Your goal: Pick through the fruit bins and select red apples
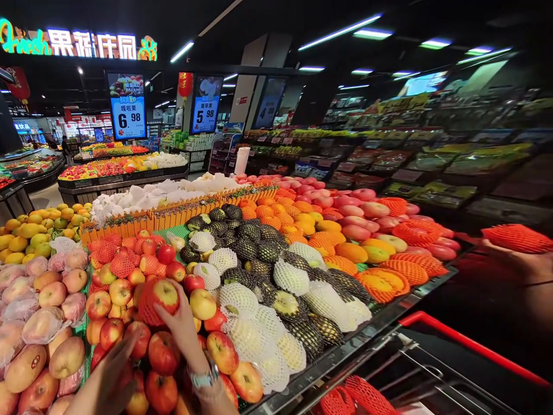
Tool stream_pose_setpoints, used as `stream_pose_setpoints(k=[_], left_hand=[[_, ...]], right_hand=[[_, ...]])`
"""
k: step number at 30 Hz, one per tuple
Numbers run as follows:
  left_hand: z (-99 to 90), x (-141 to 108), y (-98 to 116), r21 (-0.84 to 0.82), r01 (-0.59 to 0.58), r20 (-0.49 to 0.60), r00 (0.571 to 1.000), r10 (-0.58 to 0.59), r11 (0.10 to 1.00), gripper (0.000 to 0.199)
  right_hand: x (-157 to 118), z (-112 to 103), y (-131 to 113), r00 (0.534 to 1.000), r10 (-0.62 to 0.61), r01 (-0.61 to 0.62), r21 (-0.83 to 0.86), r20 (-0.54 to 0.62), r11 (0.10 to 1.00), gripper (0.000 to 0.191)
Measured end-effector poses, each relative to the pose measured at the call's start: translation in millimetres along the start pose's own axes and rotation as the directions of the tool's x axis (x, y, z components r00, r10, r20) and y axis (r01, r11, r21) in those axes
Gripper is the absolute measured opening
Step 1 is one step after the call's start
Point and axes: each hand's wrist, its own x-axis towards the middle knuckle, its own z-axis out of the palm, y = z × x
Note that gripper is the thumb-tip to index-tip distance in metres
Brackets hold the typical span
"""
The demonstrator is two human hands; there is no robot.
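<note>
My right hand [184, 325], with a watch [205, 376] on its wrist, grips an apple [166, 293] in a red foam net. Fingers and thumb wrap round its right side, and bare skin of the fruit shows at the top. To the left, my left hand [114, 366] hovers low over the pile, fingers stretched out and apart, close to a red apple [139, 339]. Its palm is partly hidden. Around and below both hands lie loose red and yellow apples [162, 392], with red-netted apples [123, 262] behind them.
Bagged apples [52, 294] lie left. Fruits in white nets [254, 328], dark nets [259, 248] and orange nets [382, 282] fill the right. A shopping cart's red handle [475, 351] stands front right. Another person's hand [518, 259] holds a red-netted fruit [516, 238].
</note>
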Motion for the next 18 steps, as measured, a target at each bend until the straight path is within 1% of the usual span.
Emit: stream_pose_setpoints(k=[1,3,4,5,7,8,9,11,13,14,15,16,17,18], left_hand=[[-8.2,1,7,-0.033,0.022,-0.01,1.0,-0.022,0.999,0.057],[-21.5,1,15,-0.047,0.095,-0.01,0.995,-0.095,0.994,0.05],[-26.2,0,16,-0.056,0.139,-0.01,0.99,-0.139,0.989,0.048],[-29.4,-1,16,-0.066,0.171,-0.014,0.985,-0.172,0.983,0.049],[-32.2,-4,10,-0.091,0.173,-0.016,0.984,-0.175,0.981,0.05],[-32.5,-5,7,-0.098,0.153,-0.015,0.988,-0.156,0.983,0.049],[-32.4,-6,4,-0.095,0.14,-0.011,0.99,-0.142,0.986,0.049],[-31.9,-6,0,-0.057,0.147,0.014,0.989,-0.147,0.987,0.048],[-30.8,-4,-3,-0.006,0.17,0.028,0.985,-0.169,0.985,0.05],[-29.6,-3,-5,0.009,0.173,0.027,0.984,-0.174,0.985,0.051],[-27.7,-2,-6,0.015,0.165,0.022,0.986,-0.166,0.986,0.052],[-25.2,-1,-8,0.01,0.153,0.004,0.988,-0.153,0.988,0.052],[-22.3,-1,-10,-0.002,0.146,-0.02,0.989,-0.146,0.989,0.05],[-19.2,-2,-11,-0.019,0.147,-0.049,0.988,-0.148,0.989,0.048]], right_hand=[[23,-2,-2,1.0,-0.028,0.029,-0.075,0.014,0.997,0.06],[65,-3,-2,0.998,-0.051,0.056,-0.164,0.036,0.985,0.057],[82,-1,1,0.998,-0.055,0.061,-0.191,0.038,0.98,0.049],[95,2,6,0.997,-0.058,0.067,-0.215,0.045,0.974,0.037],[109,9,19,0.996,-0.068,0.082,-0.25,0.063,0.965,0.015],[112,13,27,0.994,-0.074,0.091,-0.263,0.074,0.961,0.015],[113,17,33,0.993,-0.08,0.1,-0.274,0.086,0.956,0.019],[111,23,43,0.991,-0.087,0.115,-0.295,0.106,0.949,0.026],[108,24,45,0.988,-0.092,0.127,-0.313,0.125,0.941,0.028],[106,21,43,0.986,-0.098,0.137,-0.32,0.135,0.937,0.03],[102,14,38,0.983,-0.111,0.153,-0.324,0.145,0.934,0.036],[97,2,32,0.979,-0.13,0.175,-0.325,0.155,0.929,0.046],[90,-13,26,0.974,-0.155,0.202,-0.323,0.166,0.925,0.055],[81,-32,18,0.969,-0.183,0.23,-0.324,0.168,0.918,0.06]])
